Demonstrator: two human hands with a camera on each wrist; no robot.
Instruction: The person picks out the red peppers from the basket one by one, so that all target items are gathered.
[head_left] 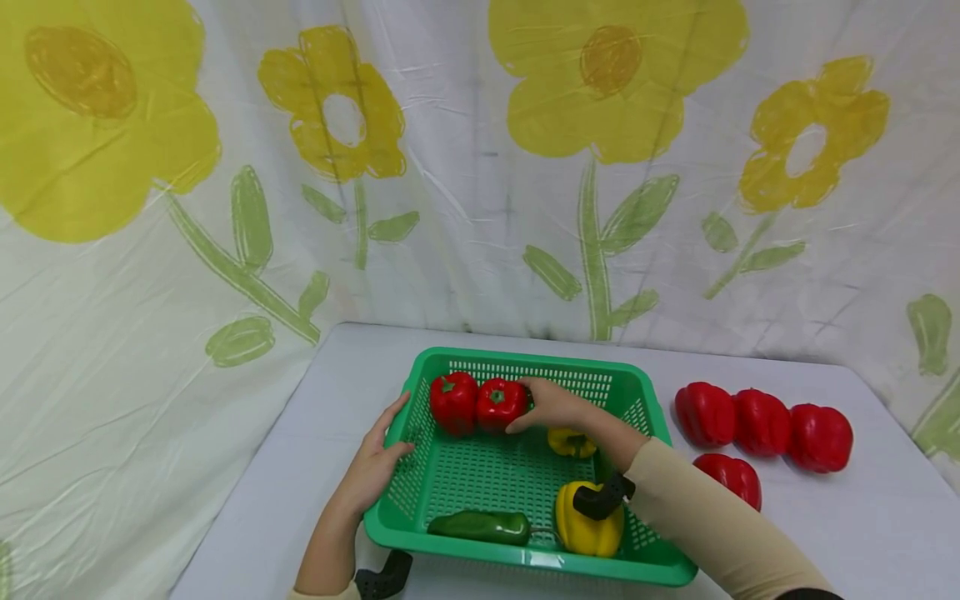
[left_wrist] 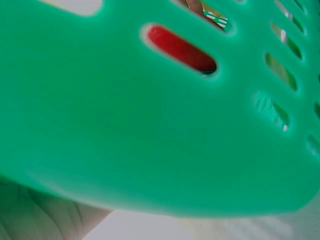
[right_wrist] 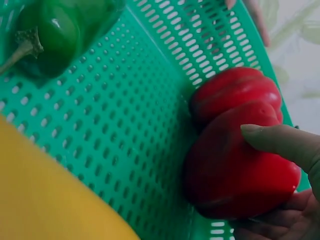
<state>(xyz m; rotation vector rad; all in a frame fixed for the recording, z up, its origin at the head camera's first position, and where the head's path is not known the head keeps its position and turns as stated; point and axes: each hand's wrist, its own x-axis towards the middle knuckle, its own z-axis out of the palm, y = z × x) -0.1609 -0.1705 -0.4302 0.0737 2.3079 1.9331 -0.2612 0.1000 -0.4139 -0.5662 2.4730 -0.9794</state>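
Here, grips a red pepper (head_left: 499, 404) with the right hand (head_left: 553, 406), at eleven o'clock in the green basket (head_left: 637, 568).
Touches the basket at nine o'clock with the left hand (head_left: 372, 467), spread wide. Note a second red pepper (head_left: 453, 406) alongside at ten, a green pepper (head_left: 480, 527) at seven, yellow peppers (head_left: 591, 537) at two and five, loose red peppers (head_left: 762, 423) outside at three.

Right hand (head_left: 553, 407) covering part of the glossy red bell pepper (head_left: 499, 405) it grips, forearm (head_left: 618, 438) screening some of the small ribbed yellow pepper (head_left: 573, 445), and the left-wrist view's edge crops the left hand (left_wrist: 42, 215)!
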